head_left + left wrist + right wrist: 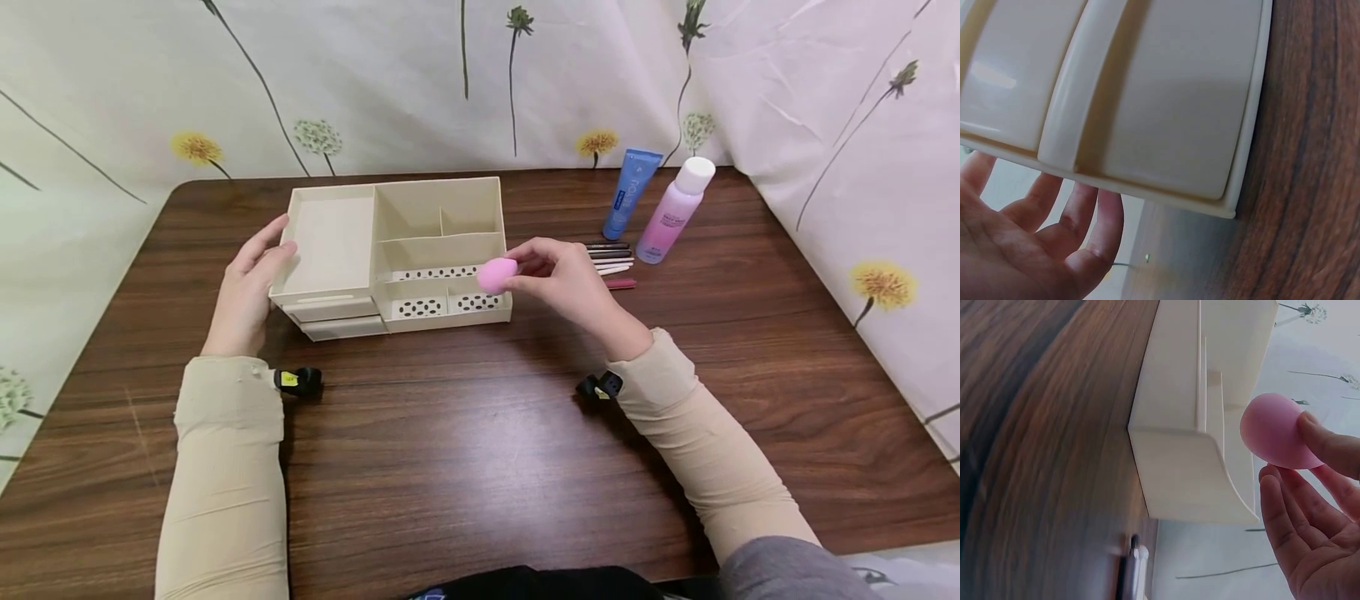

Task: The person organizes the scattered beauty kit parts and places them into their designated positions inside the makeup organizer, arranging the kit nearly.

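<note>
A cream desktop organizer (333, 242) with compartments and two drawers stands on the table. My left hand (247, 283) rests against its left side, the thumb at the top rim. In the left wrist view, the fingers of the left hand (1054, 231) lie loosely bent along that side, tips partly hidden. Between thumb and fingers, my right hand (566, 283) pinches a pink makeup sponge (496, 275) above the organizer's front right compartments. The right wrist view shows the sponge (1275, 431) apart from the organizer wall (1188, 475).
Right of the organizer lie several thin pencils or pens (611, 254), partly hidden by my right hand. Behind them stand a blue tube (630, 196) and a pink spray bottle (670, 221) with a white cap. A floral cloth (420, 92) hangs behind the wooden table (435, 467).
</note>
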The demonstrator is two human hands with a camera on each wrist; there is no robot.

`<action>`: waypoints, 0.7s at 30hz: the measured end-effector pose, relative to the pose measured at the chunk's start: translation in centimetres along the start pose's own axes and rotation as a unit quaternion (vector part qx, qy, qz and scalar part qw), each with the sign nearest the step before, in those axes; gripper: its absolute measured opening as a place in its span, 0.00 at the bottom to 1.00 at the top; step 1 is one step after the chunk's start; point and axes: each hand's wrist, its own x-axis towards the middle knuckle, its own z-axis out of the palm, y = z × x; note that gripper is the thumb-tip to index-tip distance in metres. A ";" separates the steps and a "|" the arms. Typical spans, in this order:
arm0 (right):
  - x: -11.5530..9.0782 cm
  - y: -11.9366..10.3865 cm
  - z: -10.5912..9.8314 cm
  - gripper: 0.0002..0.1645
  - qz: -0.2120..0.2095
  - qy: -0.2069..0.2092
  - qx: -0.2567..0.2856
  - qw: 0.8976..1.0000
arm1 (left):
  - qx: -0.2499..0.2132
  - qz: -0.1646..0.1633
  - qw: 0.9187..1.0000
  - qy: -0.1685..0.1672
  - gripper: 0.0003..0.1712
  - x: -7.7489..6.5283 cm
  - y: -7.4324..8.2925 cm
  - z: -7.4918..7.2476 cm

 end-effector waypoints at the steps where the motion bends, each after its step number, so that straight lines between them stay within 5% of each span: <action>1: 0.1 0.0 0.2 0.17 0.001 -0.003 0.003 1.000 | -0.001 0.001 1.000 0.000 0.32 0.0 0.0 0.0; 21: 1.5 -0.6 4.4 0.18 0.018 -0.038 0.036 0.998 | 0.004 0.007 1.000 0.001 0.32 0.1 -0.1 0.0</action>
